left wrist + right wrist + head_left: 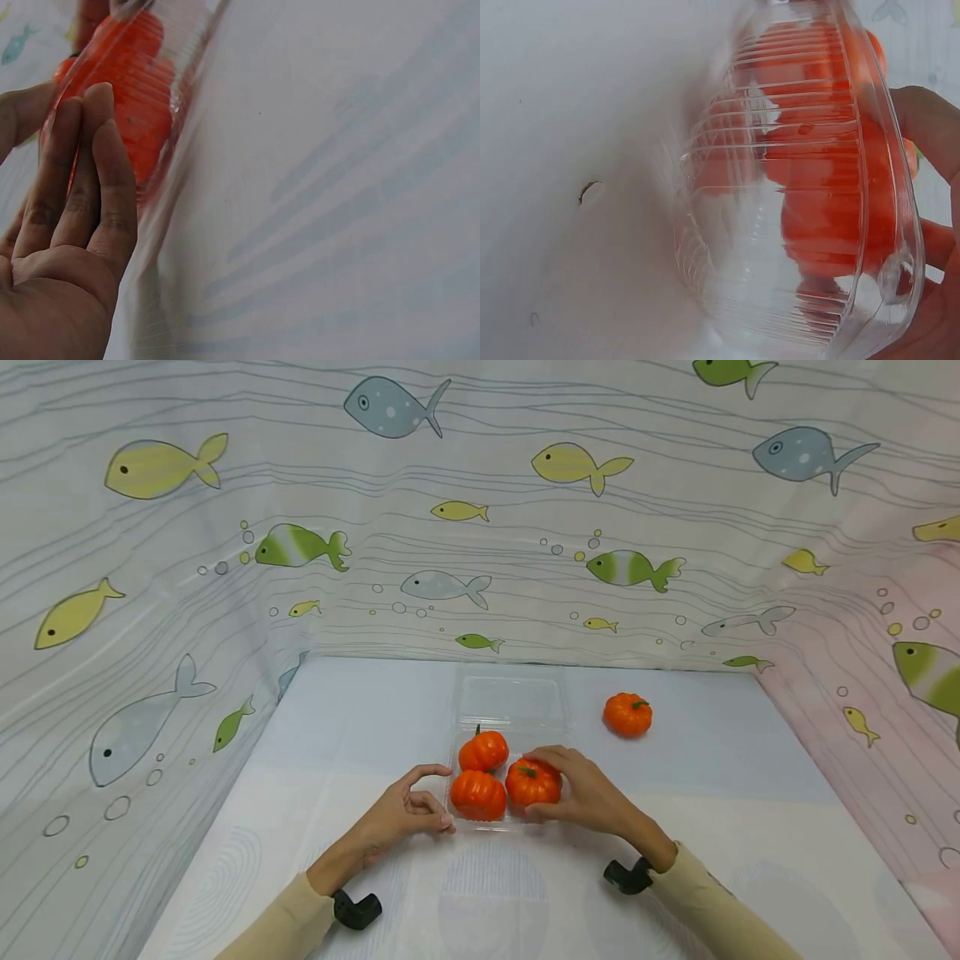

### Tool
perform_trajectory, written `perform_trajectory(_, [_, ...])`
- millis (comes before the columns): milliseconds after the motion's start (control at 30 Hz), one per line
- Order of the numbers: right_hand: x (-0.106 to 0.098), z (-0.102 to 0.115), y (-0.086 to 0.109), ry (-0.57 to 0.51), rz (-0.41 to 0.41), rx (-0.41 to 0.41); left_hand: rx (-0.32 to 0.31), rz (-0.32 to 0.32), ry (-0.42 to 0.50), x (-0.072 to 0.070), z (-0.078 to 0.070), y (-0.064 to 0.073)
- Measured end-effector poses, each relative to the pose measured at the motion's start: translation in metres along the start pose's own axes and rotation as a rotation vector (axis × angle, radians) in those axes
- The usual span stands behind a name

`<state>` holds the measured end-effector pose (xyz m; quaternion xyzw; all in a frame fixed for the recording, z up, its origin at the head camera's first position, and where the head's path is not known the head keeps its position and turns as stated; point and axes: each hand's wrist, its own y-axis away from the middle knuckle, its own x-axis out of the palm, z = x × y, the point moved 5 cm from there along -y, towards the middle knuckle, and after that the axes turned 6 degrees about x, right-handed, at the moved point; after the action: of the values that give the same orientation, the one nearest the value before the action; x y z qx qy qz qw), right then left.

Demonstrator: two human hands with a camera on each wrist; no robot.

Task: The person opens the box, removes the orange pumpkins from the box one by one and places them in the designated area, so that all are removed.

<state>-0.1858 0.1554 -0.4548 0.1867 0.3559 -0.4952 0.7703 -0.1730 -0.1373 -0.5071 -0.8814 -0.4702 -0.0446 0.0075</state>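
A clear plastic clamshell box [727, 255] lies unfolded on the table, its lid [512, 697] laid back on the far side. Three small orange pumpkins sit in the near half: one at the back [483, 751], one at front left [477, 796] and one at front right [533, 783]. My right hand [592, 789] holds the front right pumpkin between thumb and fingers, over the box's right rim. At the left wall is my left hand [393, 814]; in the left wrist view its extended fingers [112, 165] lie against the clear plastic.
A fourth-like orange pumpkin [627, 715] with a green stem stands on the white table [360, 718], right of the lid. A fish-patterned curtain [525, 552] encloses the table at the back and sides.
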Motion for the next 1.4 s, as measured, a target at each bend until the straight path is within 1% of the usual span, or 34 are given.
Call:
perform_trajectory(200, [-0.003,0.002,0.001,-0.042,-0.045,-0.040,0.011,0.010,0.005,-0.001,-0.001,0.002])
perform_trajectory(367, [-0.007,0.003,0.002,-0.026,-0.092,-0.062,0.014,0.013,-0.002,-0.001,-0.001,0.005])
perform_trajectory(600, [-0.013,0.004,0.004,-0.028,-0.119,-0.074,0.005,0.009,-0.005,-0.002,-0.001,0.005])
perform_trajectory(833, [-0.020,0.003,0.006,-0.026,-0.136,-0.056,-0.001,0.007,-0.001,-0.002,-0.001,0.004])
perform_trajectory(1033, [-0.030,0.001,0.007,-0.030,-0.169,-0.077,0.016,0.019,0.000,-0.003,-0.002,0.004])
perform_trajectory(1233, [-0.040,-0.005,0.009,-0.052,-0.190,-0.062,-0.002,0.007,0.006,-0.003,-0.001,0.004])
perform_trajectory(1400, [-0.047,-0.010,0.011,-0.039,-0.226,-0.047,-0.007,0.006,-0.001,-0.003,-0.002,0.004])
